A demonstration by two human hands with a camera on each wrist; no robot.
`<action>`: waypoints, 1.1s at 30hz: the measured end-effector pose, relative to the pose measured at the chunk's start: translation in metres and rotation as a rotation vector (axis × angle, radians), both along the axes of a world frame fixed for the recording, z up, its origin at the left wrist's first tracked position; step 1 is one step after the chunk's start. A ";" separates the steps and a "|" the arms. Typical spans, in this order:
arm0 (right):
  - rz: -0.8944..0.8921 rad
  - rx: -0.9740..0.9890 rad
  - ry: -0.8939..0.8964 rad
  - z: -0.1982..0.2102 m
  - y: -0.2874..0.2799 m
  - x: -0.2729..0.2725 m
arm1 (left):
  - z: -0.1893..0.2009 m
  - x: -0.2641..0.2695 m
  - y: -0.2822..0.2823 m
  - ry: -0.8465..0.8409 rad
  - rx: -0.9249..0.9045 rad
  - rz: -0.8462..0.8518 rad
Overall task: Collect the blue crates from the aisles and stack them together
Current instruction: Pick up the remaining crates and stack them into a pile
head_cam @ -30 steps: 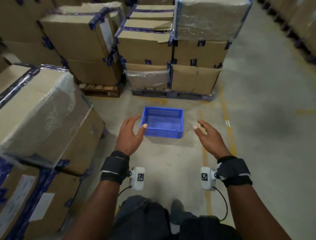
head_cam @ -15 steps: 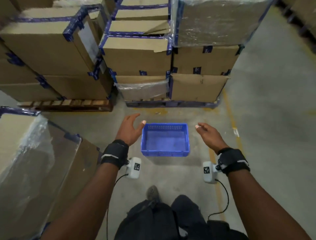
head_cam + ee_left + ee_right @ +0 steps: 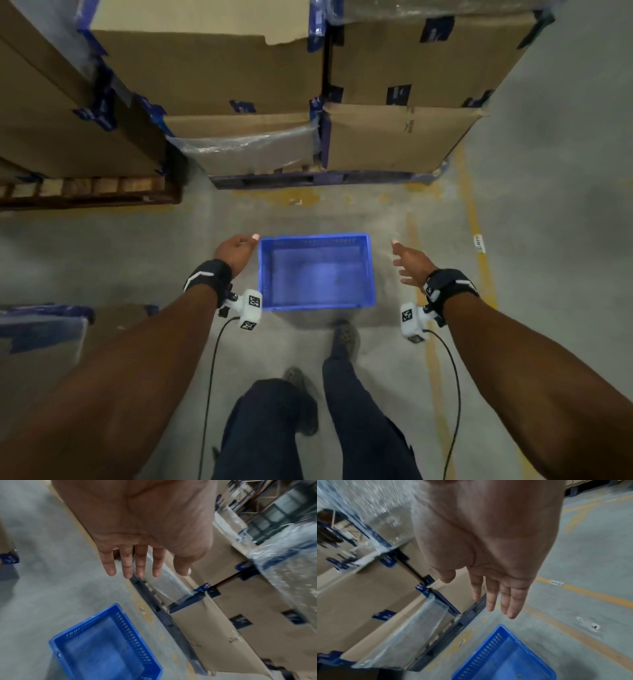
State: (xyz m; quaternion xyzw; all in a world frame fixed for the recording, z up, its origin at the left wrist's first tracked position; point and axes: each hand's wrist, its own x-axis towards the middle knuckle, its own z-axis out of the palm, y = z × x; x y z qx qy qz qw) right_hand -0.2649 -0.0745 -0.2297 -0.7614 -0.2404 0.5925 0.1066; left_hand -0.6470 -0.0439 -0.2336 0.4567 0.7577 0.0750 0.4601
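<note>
My left hand (image 3: 235, 253) is spread, fingers (image 3: 126, 561) straight and holding nothing; my right hand (image 3: 412, 262) is the same, fingers (image 3: 491, 599) loose and straight, nothing between them. Both palms face inward across a gap, and the blue crate (image 3: 317, 270) sits in that gap, below and between my hands, resting on the concrete floor (image 3: 102, 253) just ahead of my feet. My left hand is just beside the crate's left wall near the far corner, not touching as far as I can tell; my right is a little further off from the right wall, so the left is nearer. The crate's long axis runs side to side between my palms, open top up and empty. I judge the next move is to bring both hands down and in onto the short ends.

Counted: one crate, two hands, two pallets of stacked cardboard boxes (image 3: 394, 137) beyond it, and another wrapped box (image 3: 41, 346) at my left.
</note>
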 end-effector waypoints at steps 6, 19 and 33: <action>-0.130 -0.089 0.052 -0.146 0.050 0.008 | -0.154 -0.019 0.050 -0.057 -0.154 0.160; -0.052 -0.139 -0.143 -0.468 0.072 0.017 | -0.465 -0.073 0.067 0.039 -0.296 0.161; -0.296 -0.190 0.162 -0.548 0.091 0.041 | -0.546 -0.057 0.065 -0.446 -0.377 0.638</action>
